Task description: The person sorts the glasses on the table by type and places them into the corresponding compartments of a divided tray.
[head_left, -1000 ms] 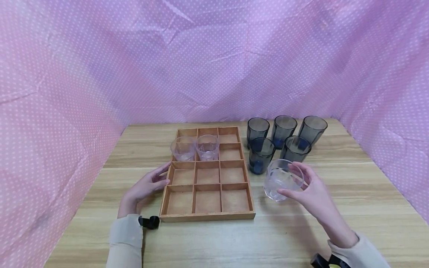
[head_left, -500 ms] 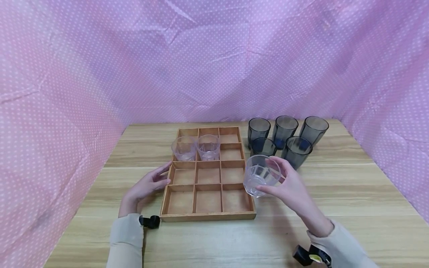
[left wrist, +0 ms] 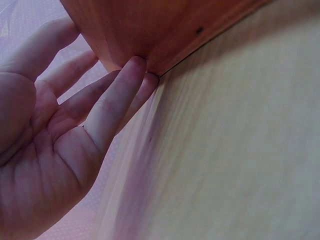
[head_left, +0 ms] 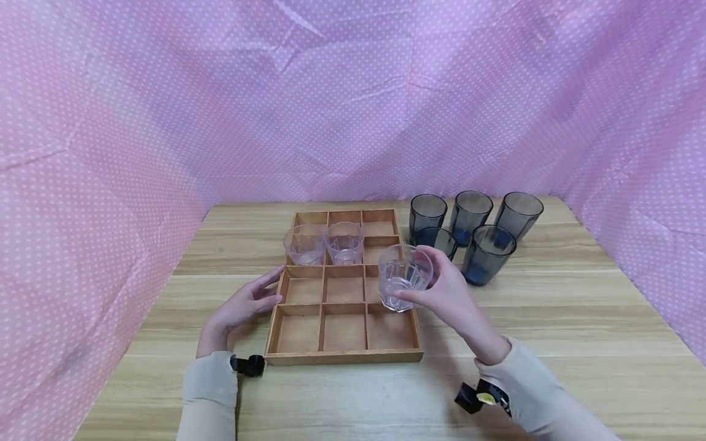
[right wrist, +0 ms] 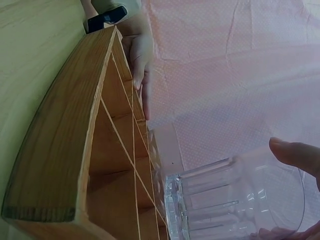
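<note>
My right hand [head_left: 444, 291] grips a clear drinking glass [head_left: 401, 285] near its rim, thumb on the near side. The glass hangs over the right column of a divided wooden tray [head_left: 344, 357]. In the right wrist view the clear glass [right wrist: 235, 200] shows its faceted sides, its base close to the tray dividers [right wrist: 132, 150]. My left hand [head_left: 242, 309] rests its fingertips against the tray's left side. In the left wrist view the fingers [left wrist: 112, 102] touch the outer wooden wall [left wrist: 150, 35]. Two clear glasses [head_left: 304, 248] stand side by side in the second row from the back.
Several smoky grey tumblers [head_left: 488, 257] stand to the right of the tray, one partly hidden behind my right hand. The wood-grain table [head_left: 342, 404] ends at a pink dotted cloth [head_left: 353, 122] at the back and sides.
My right hand has carried the clear glass leftward and slightly away from me, from beside the tray to above its right column. My left hand has stayed at the tray's side.
</note>
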